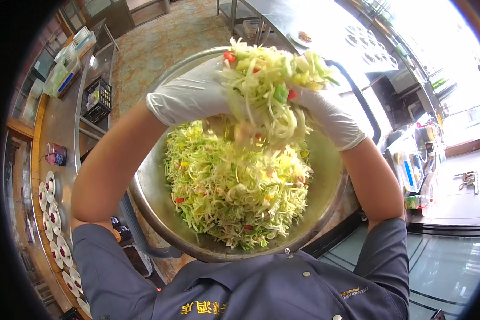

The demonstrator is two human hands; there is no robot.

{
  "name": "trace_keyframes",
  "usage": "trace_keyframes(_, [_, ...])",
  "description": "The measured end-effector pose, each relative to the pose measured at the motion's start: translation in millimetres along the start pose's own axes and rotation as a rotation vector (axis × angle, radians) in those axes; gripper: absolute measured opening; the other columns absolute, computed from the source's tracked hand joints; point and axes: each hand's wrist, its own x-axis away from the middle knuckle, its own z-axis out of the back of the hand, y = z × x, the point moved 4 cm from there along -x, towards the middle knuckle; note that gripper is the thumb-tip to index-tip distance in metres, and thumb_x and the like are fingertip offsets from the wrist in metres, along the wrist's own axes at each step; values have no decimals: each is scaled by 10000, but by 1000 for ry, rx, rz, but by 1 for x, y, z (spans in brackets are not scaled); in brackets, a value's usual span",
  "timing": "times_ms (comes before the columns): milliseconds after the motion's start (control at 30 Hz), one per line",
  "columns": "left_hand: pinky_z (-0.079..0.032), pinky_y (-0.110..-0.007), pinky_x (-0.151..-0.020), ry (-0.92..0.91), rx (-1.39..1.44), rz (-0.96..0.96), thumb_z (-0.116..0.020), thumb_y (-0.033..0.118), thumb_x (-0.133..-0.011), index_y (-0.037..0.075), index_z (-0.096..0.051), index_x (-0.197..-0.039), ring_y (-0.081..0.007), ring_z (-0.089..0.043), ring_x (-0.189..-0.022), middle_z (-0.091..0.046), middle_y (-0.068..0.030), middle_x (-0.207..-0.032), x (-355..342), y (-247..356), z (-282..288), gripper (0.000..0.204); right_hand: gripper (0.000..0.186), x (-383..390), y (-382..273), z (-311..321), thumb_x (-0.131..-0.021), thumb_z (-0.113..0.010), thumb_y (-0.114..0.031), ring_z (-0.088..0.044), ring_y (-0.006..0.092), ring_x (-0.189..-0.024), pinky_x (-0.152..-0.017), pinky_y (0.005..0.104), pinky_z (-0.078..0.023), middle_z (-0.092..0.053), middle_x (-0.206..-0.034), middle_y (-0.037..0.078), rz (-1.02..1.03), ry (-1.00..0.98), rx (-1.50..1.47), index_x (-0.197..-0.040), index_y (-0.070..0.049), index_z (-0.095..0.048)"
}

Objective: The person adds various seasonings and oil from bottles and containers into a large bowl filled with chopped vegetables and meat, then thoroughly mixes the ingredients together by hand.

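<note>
A big round metal bowl holds a heap of shredded pale-green vegetables, mixed with red, yellow and green bits. Above its far part, my left hand and my right hand, both in white gloves, hold up a large clump of the shredded vegetables between them. Strands hang from the clump and some fall toward the heap, blurred by motion. The clump hides most of my fingers.
Steel counters stand beyond the bowl, with small plates of food at the right. Along the left counter are several white plates, a jar and a black crate. A dark bar curves beside the bowl.
</note>
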Motion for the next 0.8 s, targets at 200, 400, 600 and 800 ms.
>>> trace_keyframes(200, [-522,-294,-915,-1,50,53,-804,133,-763,9,-512,-1298,-149,-633,-1031,-644,-101,-1177,10,15,7,622,369,-19,-2,28,-818,-745,-145,-633,106,-762,-687,238,-553,-687,-927,62,317,-233,465,-1133,-8,-612])
trace_keyframes(400, [-534,-328,-794,-422,-426,539,-765,293,-755,-16,-552,-1249,-205,-660,-881,-680,-148,-1034,22,-106,60,620,789,-34,81,114,-825,-707,-249,-605,175,-1002,-842,249,-514,-550,-1297,179,-568,-746,714,-1455,13,-309])
trace_keyframes(600, [-374,-374,-1057,152,42,559,-601,532,-882,1,-430,-1401,-286,-458,-1281,-479,-199,-1402,-44,-236,87,762,1049,-128,179,138,-767,-721,-533,-469,313,-1250,-980,392,-450,-391,-1454,218,-368,-28,612,-1512,-40,-171])
trace_keyframes(800, [-353,-377,-1078,73,506,649,-684,437,-852,73,-450,-1409,-227,-489,-1248,-486,-128,-1411,-79,-260,23,705,668,-136,226,72,-780,-782,-393,-552,164,-1125,-1014,310,-401,-634,-1202,79,-486,-284,-14,-1283,-13,-562])
